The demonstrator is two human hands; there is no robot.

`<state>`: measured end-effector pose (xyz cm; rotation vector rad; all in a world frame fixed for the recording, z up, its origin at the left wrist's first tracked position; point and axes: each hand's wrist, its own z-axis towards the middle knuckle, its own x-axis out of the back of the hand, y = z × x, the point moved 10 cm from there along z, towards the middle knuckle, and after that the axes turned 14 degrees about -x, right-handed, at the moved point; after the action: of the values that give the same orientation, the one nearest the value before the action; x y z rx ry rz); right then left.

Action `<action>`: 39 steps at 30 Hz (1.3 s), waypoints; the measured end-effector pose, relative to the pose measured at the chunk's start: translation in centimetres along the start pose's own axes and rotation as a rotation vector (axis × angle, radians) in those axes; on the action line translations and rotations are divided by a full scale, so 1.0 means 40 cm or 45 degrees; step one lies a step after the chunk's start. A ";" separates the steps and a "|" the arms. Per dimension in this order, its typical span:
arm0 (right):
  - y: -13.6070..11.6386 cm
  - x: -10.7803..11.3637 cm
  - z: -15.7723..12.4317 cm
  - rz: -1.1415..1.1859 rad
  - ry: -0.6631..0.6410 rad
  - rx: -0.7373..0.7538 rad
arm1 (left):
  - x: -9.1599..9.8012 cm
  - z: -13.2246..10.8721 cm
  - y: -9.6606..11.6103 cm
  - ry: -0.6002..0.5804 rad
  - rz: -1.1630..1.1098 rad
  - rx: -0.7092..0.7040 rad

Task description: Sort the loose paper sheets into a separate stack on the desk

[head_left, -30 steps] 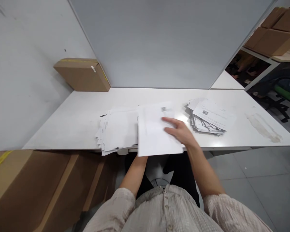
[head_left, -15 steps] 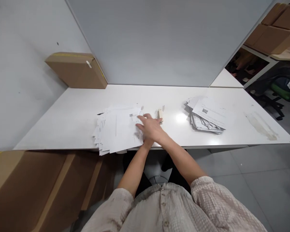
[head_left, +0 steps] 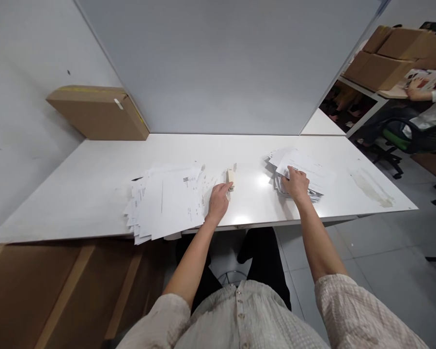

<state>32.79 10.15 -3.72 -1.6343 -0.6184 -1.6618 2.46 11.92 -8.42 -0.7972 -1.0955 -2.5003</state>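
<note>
A spread pile of printed white sheets lies at the table's front left. My left hand rests palm down on the pile's right edge. Its fingers are loosely stretched, and the fingertips reach a small cream stapler just to the right. A second, thicker stack of printed sheets lies at the right. My right hand sits on that stack's near left corner with fingers curled on the top sheet.
The white table is closed in by grey partition walls at the back and left. A brown cardboard box stands in the back left corner, and a large carton sits below the front edge. Another person sits at the far right by shelves of boxes.
The sheet I held went onto the left pile. My right hand then crossed from the left pile to the right stack. My left hand came up onto the pile's edge by the stapler.
</note>
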 end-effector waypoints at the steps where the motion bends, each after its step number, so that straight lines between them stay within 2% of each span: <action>1: -0.001 -0.005 -0.001 -0.009 -0.010 0.009 | 0.000 0.000 0.000 -0.003 -0.007 0.005; 3: -0.004 0.003 -0.009 -0.012 0.018 0.012 | 0.004 -0.001 0.001 0.009 -0.036 0.017; 5: -0.016 0.045 -0.039 0.021 0.142 0.039 | 0.014 -0.001 0.009 0.053 -0.088 0.009; 8: -0.062 0.128 -0.142 0.157 0.259 0.203 | 0.039 -0.004 0.025 0.168 -0.234 -0.013; 11: -0.121 0.189 -0.285 0.435 0.128 0.433 | 0.036 -0.012 0.020 0.193 -0.590 0.067; 14: -0.159 0.225 -0.392 0.775 -0.030 0.564 | -0.010 -0.028 0.013 0.040 -1.046 0.262; 17: -0.173 0.212 -0.408 0.982 -0.192 0.550 | -0.049 -0.052 0.024 -0.138 -1.350 0.458; 20: -0.178 0.176 -0.369 1.084 -0.470 0.501 | -0.045 -0.058 0.025 -0.092 -1.463 0.561; 21: -0.168 0.180 -0.346 1.132 -0.496 0.465 | -0.043 -0.058 0.023 -0.062 -1.479 0.583; 22: -0.148 0.200 -0.317 1.186 -0.438 0.422 | -0.043 -0.058 0.022 -0.047 -1.493 0.604; 23: -0.117 0.233 -0.284 1.237 -0.289 0.374 | -0.048 -0.059 0.021 -0.059 -1.499 0.623; 25: -0.038 0.314 -0.231 1.259 0.155 0.287 | -0.061 -0.062 0.021 -0.122 -1.482 0.648; 27: 0.011 0.350 -0.186 1.099 0.468 0.247 | -0.069 -0.064 0.015 -0.151 -1.448 0.659; 29: 0.017 0.314 -0.119 0.774 0.504 0.234 | -0.069 -0.063 0.008 -0.139 -1.415 0.661; 32: 0.011 0.159 -0.005 0.190 0.244 0.177 | -0.070 -0.064 0.005 -0.152 -1.382 0.654; 35: 0.016 0.024 0.047 -0.135 -0.013 0.159 | -0.073 -0.066 0.005 -0.186 -1.350 0.645; 37: 0.006 -0.013 0.046 -0.200 -0.067 0.225 | -0.073 -0.067 0.005 -0.195 -1.347 0.646; 39: -0.002 -0.019 0.037 -0.230 -0.055 0.275 | -0.074 -0.067 0.007 -0.204 -1.362 0.654</action>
<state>33.65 11.46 -4.33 -1.4981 -0.9571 -1.6249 3.98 9.86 -11.51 -0.2572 -2.6040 -2.6198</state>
